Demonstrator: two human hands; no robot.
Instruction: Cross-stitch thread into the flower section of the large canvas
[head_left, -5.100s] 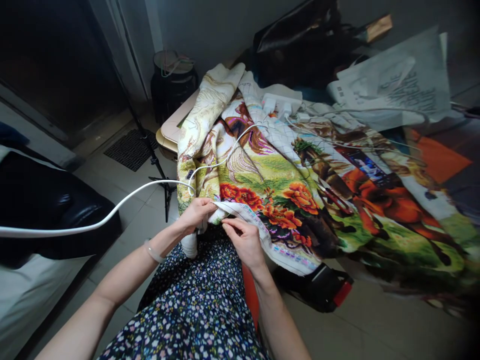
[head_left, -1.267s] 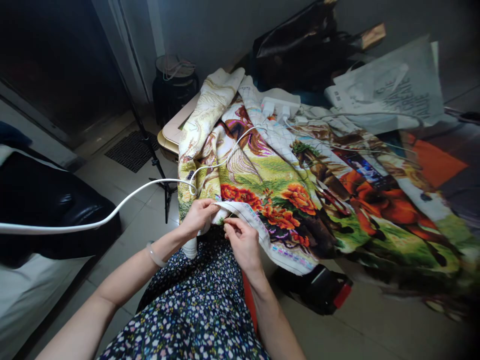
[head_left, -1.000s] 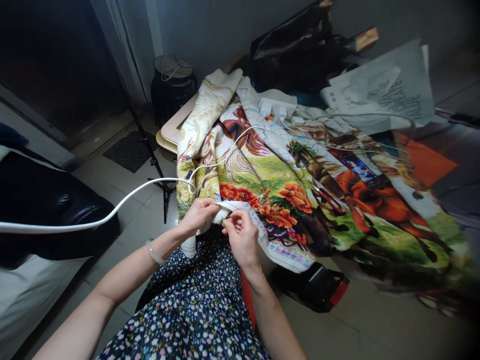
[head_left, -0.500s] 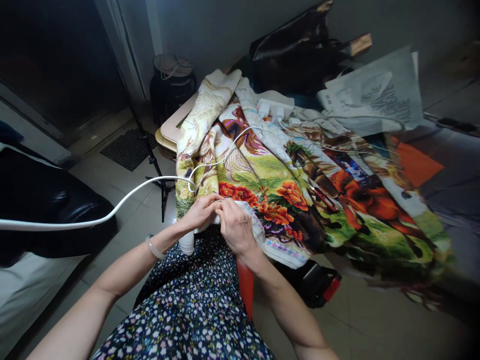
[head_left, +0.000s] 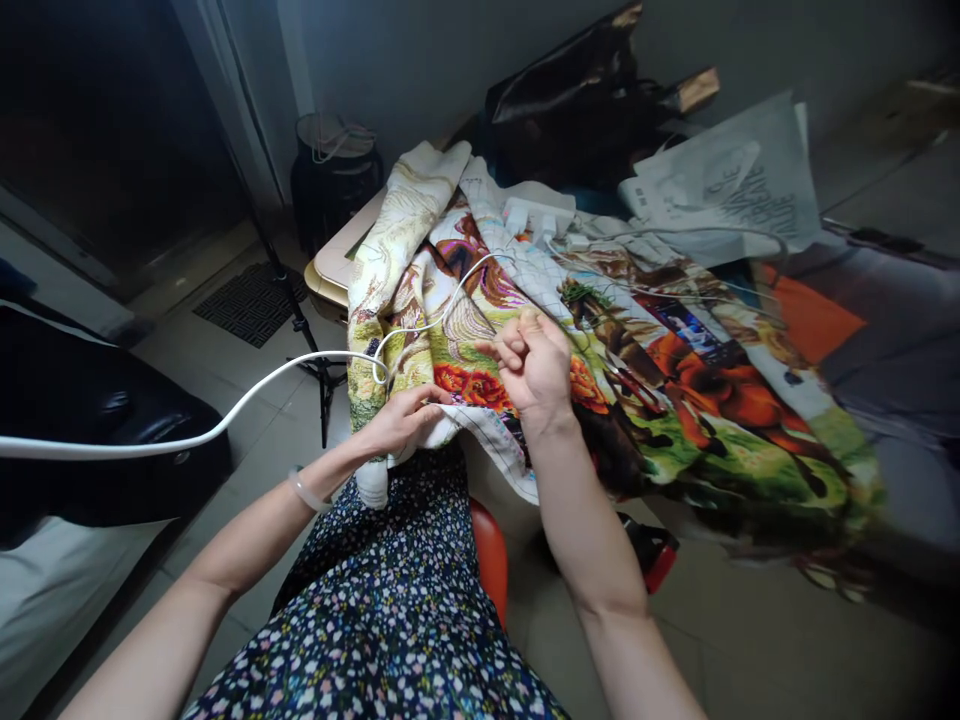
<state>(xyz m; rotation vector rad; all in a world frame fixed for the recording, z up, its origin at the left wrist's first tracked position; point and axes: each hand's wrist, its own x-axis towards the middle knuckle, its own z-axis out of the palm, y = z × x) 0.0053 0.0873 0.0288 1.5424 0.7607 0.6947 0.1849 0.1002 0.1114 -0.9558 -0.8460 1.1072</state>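
A large cross-stitch cloth [head_left: 660,400] with orange flowers and horses lies draped over a table and onto my lap. My left hand [head_left: 401,418] grips its near folded edge [head_left: 450,425]. Above the flowers my right hand [head_left: 534,362] is lifted, thumb and fingers pinched together as on a needle or thread, though that item is too thin to make out. A white cable [head_left: 225,420] runs from the left across the cloth.
A white power strip [head_left: 536,215] sits on the cloth at the back. Printed white paper [head_left: 735,190] and a dark bag [head_left: 577,110] lie behind. A black pot [head_left: 330,180] and a tripod stand [head_left: 300,320] are on the floor left. A black sofa [head_left: 90,430] is at far left.
My right hand has risen from the cloth's near edge up and away over the orange flowers, fingers pinched. My left hand stays on the edge. The view has shifted slightly left.
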